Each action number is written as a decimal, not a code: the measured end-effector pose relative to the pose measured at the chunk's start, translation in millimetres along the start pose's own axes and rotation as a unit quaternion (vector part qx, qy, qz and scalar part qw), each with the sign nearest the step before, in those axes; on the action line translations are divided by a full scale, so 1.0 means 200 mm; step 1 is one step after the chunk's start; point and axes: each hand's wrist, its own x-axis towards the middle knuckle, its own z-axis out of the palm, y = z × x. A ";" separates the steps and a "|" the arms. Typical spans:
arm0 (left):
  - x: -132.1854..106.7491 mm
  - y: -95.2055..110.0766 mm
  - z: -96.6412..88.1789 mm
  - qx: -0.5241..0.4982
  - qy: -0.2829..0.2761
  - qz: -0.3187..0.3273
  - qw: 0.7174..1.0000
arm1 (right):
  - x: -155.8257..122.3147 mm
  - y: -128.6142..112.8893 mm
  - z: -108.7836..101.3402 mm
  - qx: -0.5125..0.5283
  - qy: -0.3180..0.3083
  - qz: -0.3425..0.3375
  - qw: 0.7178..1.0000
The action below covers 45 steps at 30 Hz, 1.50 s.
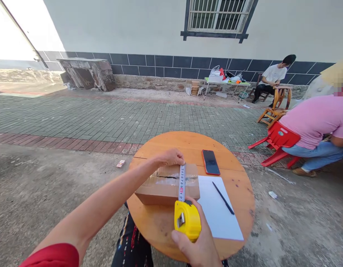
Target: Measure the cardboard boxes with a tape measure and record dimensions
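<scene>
A taped cardboard box (160, 187) lies on a round wooden table (235, 178). My left hand (171, 157) is closed, pinching the end of a white measuring tape blade (182, 181) at the box's far edge. The blade runs across the top of the box toward me. My right hand (200, 243) is wrapped round the yellow tape measure case (187, 219) at the box's near edge.
A white sheet of paper (220, 211) with a black pen (223, 193) lies right of the box, a phone (210, 162) beyond it. A person in a pink shirt sits on a red stool (277, 142) at right. Another person sits by a far green table (227, 83).
</scene>
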 end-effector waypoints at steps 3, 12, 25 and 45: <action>0.00 0.00 0.00 -0.002 0.006 -0.004 1.000 | 0.00 0.00 0.00 0.032 0.001 0.009 0.999; -0.02 -0.01 0.01 -0.021 0.016 -0.015 1.000 | 0.01 0.01 -0.02 -0.004 0.001 0.018 1.000; -0.02 -0.03 0.00 -0.032 0.010 -0.015 0.999 | 0.01 -0.09 0.02 -0.197 0.037 0.025 0.979; -0.09 0.10 -0.03 0.024 0.076 0.006 0.997 | -0.01 -0.08 -0.03 -0.182 0.077 -0.045 0.979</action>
